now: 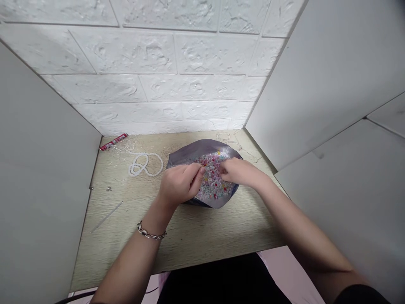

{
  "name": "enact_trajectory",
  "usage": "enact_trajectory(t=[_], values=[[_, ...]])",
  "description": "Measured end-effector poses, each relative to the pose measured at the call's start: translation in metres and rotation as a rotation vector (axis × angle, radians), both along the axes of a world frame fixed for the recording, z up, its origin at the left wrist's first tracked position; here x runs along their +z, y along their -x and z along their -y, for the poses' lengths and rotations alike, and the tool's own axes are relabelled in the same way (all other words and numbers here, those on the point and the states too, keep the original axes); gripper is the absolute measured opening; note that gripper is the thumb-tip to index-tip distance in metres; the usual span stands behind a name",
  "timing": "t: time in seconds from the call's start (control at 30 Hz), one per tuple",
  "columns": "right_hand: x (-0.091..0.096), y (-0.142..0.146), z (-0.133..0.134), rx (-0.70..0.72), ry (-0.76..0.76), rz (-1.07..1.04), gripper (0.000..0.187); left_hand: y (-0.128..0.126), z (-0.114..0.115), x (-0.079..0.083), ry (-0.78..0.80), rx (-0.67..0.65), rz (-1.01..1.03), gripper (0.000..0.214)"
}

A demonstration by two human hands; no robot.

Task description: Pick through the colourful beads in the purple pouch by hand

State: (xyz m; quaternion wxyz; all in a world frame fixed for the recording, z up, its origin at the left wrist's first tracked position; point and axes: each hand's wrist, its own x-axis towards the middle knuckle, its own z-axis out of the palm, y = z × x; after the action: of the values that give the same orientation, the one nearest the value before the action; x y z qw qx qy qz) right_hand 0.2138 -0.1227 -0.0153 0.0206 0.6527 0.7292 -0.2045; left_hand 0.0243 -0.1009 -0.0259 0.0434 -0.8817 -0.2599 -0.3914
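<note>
A grey foil bag lies open on the wooden table, spread flat with a heap of small multicoloured beads on it. My left hand hovers over the bag's left side, fingers curled with thumb and forefinger pinched together near the beads. My right hand rests over the bag's right side, its fingertips pinched down into the bead heap. Whatever either pinch holds is too small to make out.
A looped string of white beads lies left of the bag. A red packet sits at the back left, near clear plastic. A thin needle-like stick and small metal bits lie at left. White panels wall both sides.
</note>
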Motion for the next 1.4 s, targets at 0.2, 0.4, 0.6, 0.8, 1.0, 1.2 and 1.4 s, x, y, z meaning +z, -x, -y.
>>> enact_trajectory(t=[0.2,0.4,0.6,0.8,1.0,1.2,1.4], values=[[0.005,-0.016,-0.004,-0.344,0.164,-1.403,0.007,0.000,-0.001,0.002,0.057,0.055,0.097,0.013],[0.005,-0.026,-0.010,-0.705,0.241,-2.199,0.004,0.001,-0.001,0.004,0.088,0.057,0.109,0.014],[0.003,-0.020,-0.015,-0.840,0.174,-2.256,0.012,0.000,-0.002,0.002,0.059,0.044,0.017,0.015],[-0.001,-0.014,-0.014,-0.774,0.078,-2.102,0.022,0.000,-0.003,0.002,0.041,0.044,-0.018,0.016],[0.003,-0.009,-0.006,-0.568,0.153,-1.920,0.034,0.001,-0.002,0.002,0.018,0.041,-0.018,0.014],[0.004,-0.005,-0.003,-0.474,0.248,-1.855,0.035,0.001,-0.002,0.001,0.006,0.035,-0.016,0.011],[0.002,-0.004,-0.005,-0.600,0.158,-1.976,0.031,0.001,-0.002,0.003,0.004,0.032,-0.014,0.012]])
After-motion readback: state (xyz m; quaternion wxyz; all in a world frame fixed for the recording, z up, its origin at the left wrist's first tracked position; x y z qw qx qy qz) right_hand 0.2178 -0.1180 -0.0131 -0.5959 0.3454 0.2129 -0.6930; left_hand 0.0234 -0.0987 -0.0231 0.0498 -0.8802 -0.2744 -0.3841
